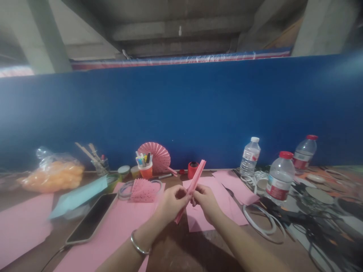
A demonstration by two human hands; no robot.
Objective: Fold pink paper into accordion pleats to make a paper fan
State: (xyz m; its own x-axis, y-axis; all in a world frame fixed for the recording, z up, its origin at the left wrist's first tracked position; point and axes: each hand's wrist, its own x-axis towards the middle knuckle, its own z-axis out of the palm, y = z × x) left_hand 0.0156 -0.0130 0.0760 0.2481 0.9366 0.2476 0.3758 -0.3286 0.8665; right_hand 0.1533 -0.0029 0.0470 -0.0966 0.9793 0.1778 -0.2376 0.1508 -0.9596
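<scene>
A narrow bundle of folded pink paper slants up and to the right between my two hands, above the table. My left hand grips it at the middle, thumb and fingers closed round it. From the other side my right hand pinches the same strip, its fingers curled and partly hidden. Pink paper sheets lie below and behind my hands. Beyond my left hand lies a pleated pink piece with small holes, and farther back a round pink paper fan leans upright.
A phone rests on pink paper at left, near a clear bag of orange items. A cup of pens and a red tape roll stand at the back. Bottles and tangled cords crowd the right.
</scene>
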